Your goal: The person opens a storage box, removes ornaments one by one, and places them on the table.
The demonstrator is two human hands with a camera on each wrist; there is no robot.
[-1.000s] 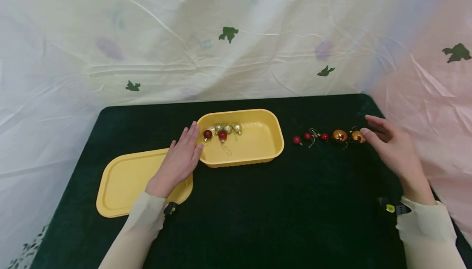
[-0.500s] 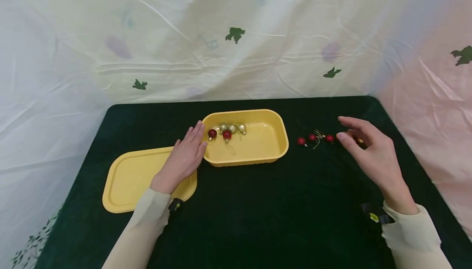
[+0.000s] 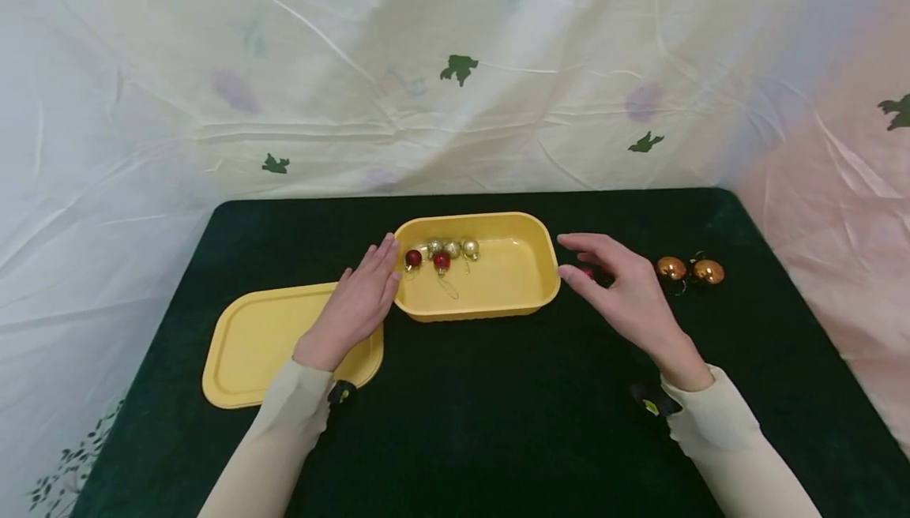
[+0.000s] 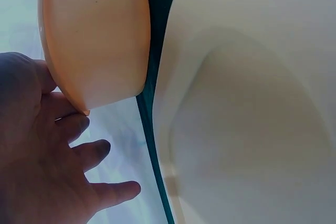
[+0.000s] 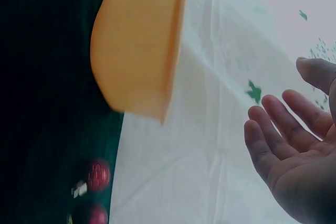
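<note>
A yellow plastic box [image 3: 490, 303] holds several small Christmas baubles: gold ones such as this gold bauble [image 3: 471, 248], plus a dark red bauble [image 3: 413, 259] and a bright red bauble [image 3: 441, 262]. My left hand [image 3: 353, 301] rests its straight fingers against the box's left end, as the left wrist view also shows. Near the right rim, my right hand [image 3: 626, 289] is spread with thumb and fingers apart; its palm and fingers hold nothing in the right wrist view. Red baubles [image 5: 98, 174] lie on the table below it, largely hidden by that hand in the head view.
Two copper-gold baubles [image 3: 708, 272] lie on the dark green cloth right of my right hand. The yellow lid [image 3: 263, 352] lies flat at the left, partly under my left forearm. A pale printed curtain [image 3: 398, 123] hangs behind the table's back edge.
My right hand has moved left from the copper-gold baubles, over the red ones, to the box's right end. The copper-gold baubles are uncovered again. My left hand stays at the box.
</note>
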